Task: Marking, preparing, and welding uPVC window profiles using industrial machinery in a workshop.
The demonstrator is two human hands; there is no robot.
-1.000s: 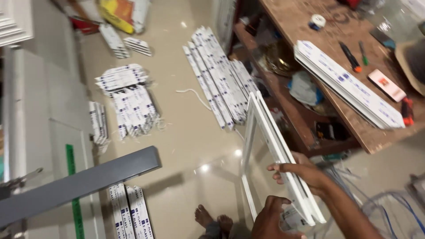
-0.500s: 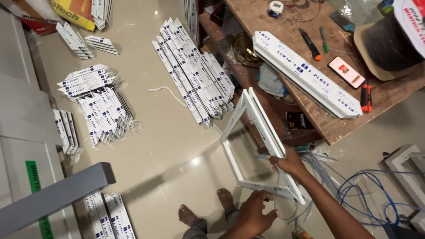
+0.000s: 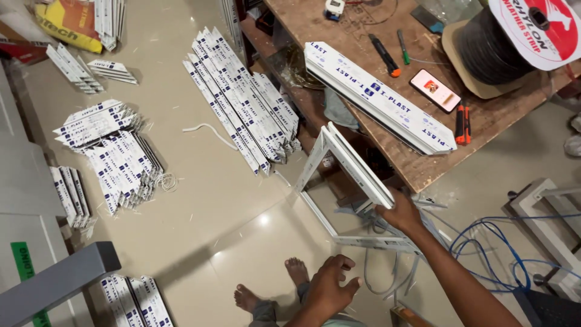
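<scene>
One white rectangular frame (image 3: 339,181) of plastic profile stands on edge on the pale tiled floor (image 3: 200,230), just beside the front edge of the wooden workbench (image 3: 423,163). Right hand (image 3: 400,212): closed around the frame's upper rail at its near end, fingers wrapped over the top, thumb side hidden. Left hand (image 3: 330,284): off the frame, fingers spread and slightly curled, hovering just below the frame's bottom rail and above the person's bare feet (image 3: 272,287). Frame look: four mitred white bars, open middle through which floor shows, grooved faces, small printed marks on the bars. Orientation: tilted, top rail leaning toward the bench; long axis runs from the upper-left corner near the bench shelf down-right to the gripping hand. Surroundings: stacks of cut white profile pieces (image 3: 242,100) lie on the floor to the left, well apart from the frame; a bundle of long white profiles (image 3: 378,97) rests diagonally on the bench; blue cable (image 3: 490,242) loops on the floor to the right
</scene>
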